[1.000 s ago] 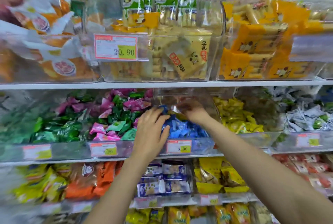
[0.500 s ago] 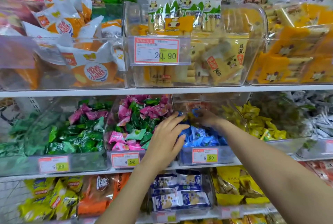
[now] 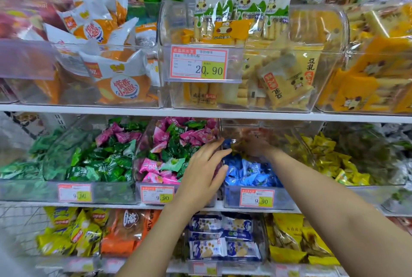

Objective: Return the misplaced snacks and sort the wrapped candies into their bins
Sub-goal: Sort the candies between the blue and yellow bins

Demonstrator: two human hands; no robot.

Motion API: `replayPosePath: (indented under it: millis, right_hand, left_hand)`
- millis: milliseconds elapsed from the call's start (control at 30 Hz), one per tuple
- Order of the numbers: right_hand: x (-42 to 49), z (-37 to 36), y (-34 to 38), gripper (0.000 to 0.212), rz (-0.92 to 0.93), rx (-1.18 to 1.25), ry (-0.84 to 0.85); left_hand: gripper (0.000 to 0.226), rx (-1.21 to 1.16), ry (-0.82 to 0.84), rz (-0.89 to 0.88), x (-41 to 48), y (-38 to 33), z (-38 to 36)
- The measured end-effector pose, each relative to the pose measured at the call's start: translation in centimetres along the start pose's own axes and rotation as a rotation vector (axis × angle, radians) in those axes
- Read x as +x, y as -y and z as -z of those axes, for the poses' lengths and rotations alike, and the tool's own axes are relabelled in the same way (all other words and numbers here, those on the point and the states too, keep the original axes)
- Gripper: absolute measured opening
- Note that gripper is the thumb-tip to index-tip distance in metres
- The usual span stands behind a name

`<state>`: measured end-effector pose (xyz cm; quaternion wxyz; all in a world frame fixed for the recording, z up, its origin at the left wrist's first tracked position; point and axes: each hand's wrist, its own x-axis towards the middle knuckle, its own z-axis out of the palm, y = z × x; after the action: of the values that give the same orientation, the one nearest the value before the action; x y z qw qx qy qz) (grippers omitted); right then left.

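Left hand [image 3: 204,172], nearest: fingers straight, loosely spread, holding nothing. It lies across the seam where the mixed bin [image 3: 137,189] meets the blue bin [image 3: 231,198]. I judge it a brace while the other hand digs.

Right hand [image 3: 256,145], deeper, at 1 o'clock from the left: inside the blue bin behind its clear lid [image 3: 267,129]. The plastic hazes it. Something yellowish shows by the fingertips; I cannot tell whether I pinch it.

Blue candies [image 3: 247,172] are heaped under that hand.

Count, this shelf:
- Four bins: green bin [image 3: 111,192] at 9 o'clock, mixed pink-and-green, blue, yellow bin [image 3: 365,192] at 3 o'clock.
- Three 9.90 price tags [image 3: 256,197].

The mix is not yet sorted.
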<state>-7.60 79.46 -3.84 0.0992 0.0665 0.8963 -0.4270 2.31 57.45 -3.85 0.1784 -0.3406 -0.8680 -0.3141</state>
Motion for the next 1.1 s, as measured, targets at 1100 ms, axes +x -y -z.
replayPosePath:
  millis: [1100]
  right_hand:
    - [-16.5,11.8,-6.4,0.032,0.001,0.713,-0.572]
  left_hand:
    - [0.048,-0.483,0.124,0.435,9.7,-14.4,-7.0]
